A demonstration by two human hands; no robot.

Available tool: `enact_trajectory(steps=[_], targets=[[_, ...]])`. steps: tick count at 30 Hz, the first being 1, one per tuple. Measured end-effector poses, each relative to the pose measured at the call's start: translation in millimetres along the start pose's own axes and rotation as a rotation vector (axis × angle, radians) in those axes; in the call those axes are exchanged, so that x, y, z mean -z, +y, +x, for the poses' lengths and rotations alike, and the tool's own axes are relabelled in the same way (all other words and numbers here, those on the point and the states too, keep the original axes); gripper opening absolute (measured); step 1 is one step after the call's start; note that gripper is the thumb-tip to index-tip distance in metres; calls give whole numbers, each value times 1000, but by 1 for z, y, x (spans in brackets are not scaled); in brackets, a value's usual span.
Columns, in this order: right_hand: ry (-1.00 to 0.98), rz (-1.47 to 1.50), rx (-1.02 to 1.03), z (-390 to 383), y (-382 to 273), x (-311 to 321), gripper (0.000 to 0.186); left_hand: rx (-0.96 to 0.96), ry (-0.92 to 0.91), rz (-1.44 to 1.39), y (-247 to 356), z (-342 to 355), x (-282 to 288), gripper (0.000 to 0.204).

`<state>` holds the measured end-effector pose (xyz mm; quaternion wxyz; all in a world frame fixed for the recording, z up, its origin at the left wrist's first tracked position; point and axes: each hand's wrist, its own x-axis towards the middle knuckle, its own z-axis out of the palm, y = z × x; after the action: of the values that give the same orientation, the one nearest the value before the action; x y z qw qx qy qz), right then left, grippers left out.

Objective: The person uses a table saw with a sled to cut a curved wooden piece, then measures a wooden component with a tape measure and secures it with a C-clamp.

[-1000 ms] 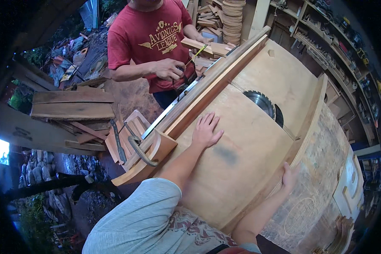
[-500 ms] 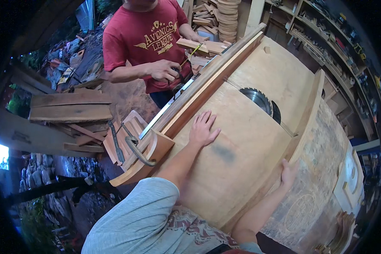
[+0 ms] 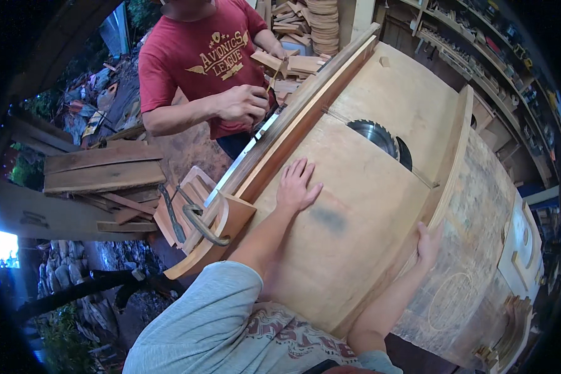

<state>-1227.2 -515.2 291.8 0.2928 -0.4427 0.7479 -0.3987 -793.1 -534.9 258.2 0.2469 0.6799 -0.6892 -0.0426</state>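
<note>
Shelves (image 3: 500,107) rise right of the saw blade (image 3: 373,136); the wooden sled (image 3: 349,252) around it looks stiff, heavy. Left hand (image 3: 297,188) lies flat, gripping nothing; right hand (image 3: 429,244) cups the side rail (image 3: 453,163), likely the best hold.

We see a co-worker (image 3: 168,71) whose head is cropped by the top edge and whose legs are mostly hidden behind a wooden fence (image 3: 302,124). The saw blade's (image 3: 374,136) lower part is out of our sight beneath the panel (image 3: 349,243). Our left hand's (image 3: 297,187) palm is concealed against it. Blur softens our right hand's (image 3: 428,245) fingers. Shelf items (image 3: 445,53) are too small to identify.
</note>
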Motion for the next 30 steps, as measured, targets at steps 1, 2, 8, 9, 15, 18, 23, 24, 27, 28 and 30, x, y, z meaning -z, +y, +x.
enact_trajectory(steps=[1,2,8,9,15,18,23,24,27,28,30], targets=[[-3,0,3,0,-1,0,84,10,-12,3,0,0,0,66],[-14,18,9,-1,-2,0,84,3,-1,0,-1,0,0,66],[-25,53,-40,-8,-18,3,85,23,-4,0,0,-1,0,66],[-36,44,-4,-9,-21,3,84,15,-4,4,0,0,0,66],[-39,-6,6,-7,-25,3,84,1,13,-2,-2,0,0,66],[-8,-10,-7,-8,-22,1,84,7,8,-5,-2,0,-1,66],[-14,10,-15,-7,-18,0,85,24,-10,-13,-2,-1,0,66],[-31,41,-16,-7,-16,1,85,25,-12,-13,-2,-1,0,66],[1,11,14,-5,-12,0,85,29,-7,-21,-1,-1,1,65],[-7,25,14,-5,-11,0,85,28,-4,-27,-1,-1,1,65],[18,-17,31,-5,-11,-1,85,30,-4,-28,-1,-1,1,65]])
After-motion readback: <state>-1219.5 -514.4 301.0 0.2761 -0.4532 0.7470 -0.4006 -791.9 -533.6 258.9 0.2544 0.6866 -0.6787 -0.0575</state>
